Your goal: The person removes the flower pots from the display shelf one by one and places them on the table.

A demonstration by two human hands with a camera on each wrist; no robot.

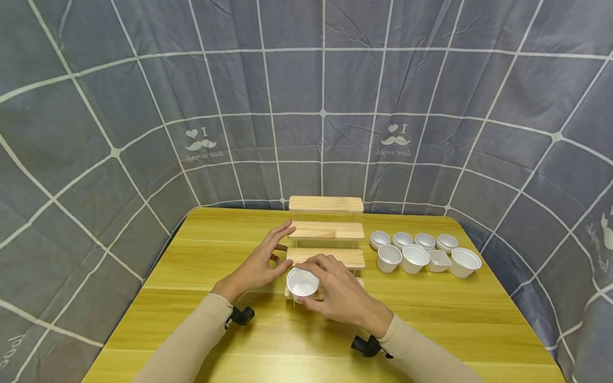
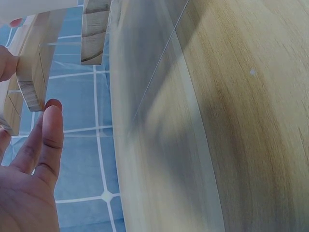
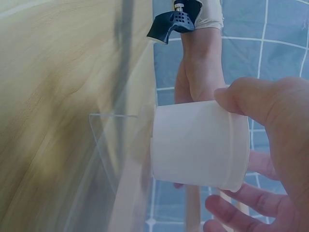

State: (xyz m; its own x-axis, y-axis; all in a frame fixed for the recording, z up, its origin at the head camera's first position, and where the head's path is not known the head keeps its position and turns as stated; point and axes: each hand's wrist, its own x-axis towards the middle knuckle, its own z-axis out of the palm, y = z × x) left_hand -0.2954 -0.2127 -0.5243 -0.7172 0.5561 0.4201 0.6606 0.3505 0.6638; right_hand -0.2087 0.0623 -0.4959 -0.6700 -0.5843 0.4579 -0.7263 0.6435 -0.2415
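A white round plastic cup stands at the left end of the lowest step of a tiered wooden stand. My right hand pinches this cup near its rim, thumb on the near side and fingers on the far side. In the right wrist view, the base of the cup meets the wooden step. My left hand is at the left ends of the stand's steps, its fingers fairly straight. In the left wrist view, the thumb of the left hand touches the end of one plank.
Right of the stand, several small white round tubs line up in a back row. In front of them are more white cups and a square white container. A grey checked curtain surrounds the wooden table.
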